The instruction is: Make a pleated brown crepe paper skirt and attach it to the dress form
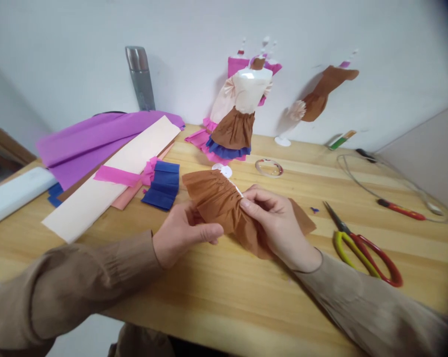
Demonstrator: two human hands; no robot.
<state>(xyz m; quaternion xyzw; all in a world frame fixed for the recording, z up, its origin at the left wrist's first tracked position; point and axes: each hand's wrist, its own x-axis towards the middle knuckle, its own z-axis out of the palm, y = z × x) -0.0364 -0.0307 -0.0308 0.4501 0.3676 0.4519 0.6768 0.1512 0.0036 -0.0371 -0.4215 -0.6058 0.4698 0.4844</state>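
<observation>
A gathered piece of brown crepe paper [214,198] is held just above the wooden table [224,277], between both hands. My left hand [183,233] pinches its lower left edge with thumb and fingers closed. My right hand [276,218] grips the right side, fingers curled over the pleats, and a white strip shows along the top edge. Past them stands a small white mannequin [246,94] dressed in cream, brown, blue and pink paper.
Pleated blue paper [163,184], a pink strip [120,175], cream sheets [108,183] and purple paper [93,141] lie at left. Scissors [361,245] lie at right, with a tape roll [269,167], red-handled tool [400,210], cable, steel flask [140,77] and second dressed mannequin [320,96] beyond.
</observation>
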